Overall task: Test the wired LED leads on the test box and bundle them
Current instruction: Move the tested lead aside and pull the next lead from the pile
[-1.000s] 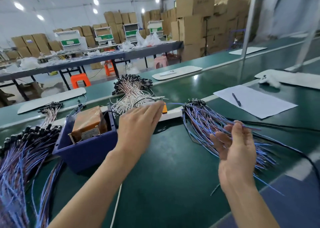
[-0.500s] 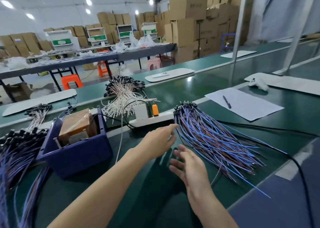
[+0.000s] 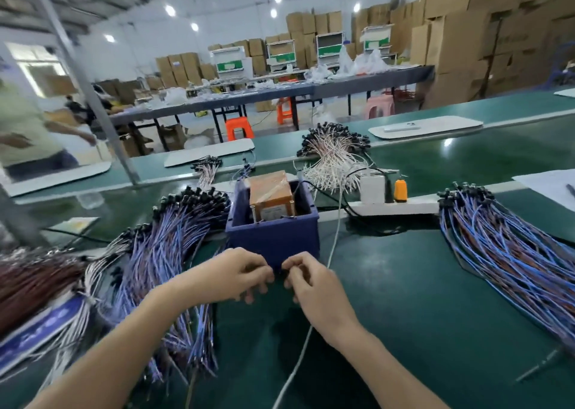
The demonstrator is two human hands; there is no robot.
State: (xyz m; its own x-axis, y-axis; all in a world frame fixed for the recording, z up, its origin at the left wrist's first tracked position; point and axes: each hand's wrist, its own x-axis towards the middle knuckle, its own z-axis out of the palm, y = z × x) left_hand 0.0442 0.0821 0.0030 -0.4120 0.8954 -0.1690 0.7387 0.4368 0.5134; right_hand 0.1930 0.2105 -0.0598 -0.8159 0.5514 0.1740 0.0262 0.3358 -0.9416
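Two grips meet low against the near wall of the test box [image 3: 273, 240], mid-bench [image 3: 404, 299]. The left grip [image 3: 231, 276] and right grip [image 3: 314, 287] each have fingers curled, with thumb and forefinger pinched together. Between them sits a small dark thing, which I take to be one lead [image 3: 278, 273]. It is too small to be sure, and its wires are hidden under the palms.

The step looks like readying that lead for the box. To do it well, each grip should hold one wire end close to its bare tip and keep the two tips apart. They then go up over the rim to the contacts inside. Watch the dark head for light before putting it aside.

The lead lies right at the fingertips, touching or just short of the box wall. The left pile [image 3: 168, 240] spreads from the box toward the bench's left edge, partly under the left forearm. The right pile [image 3: 497, 253] lies well apart, toward the right edge.
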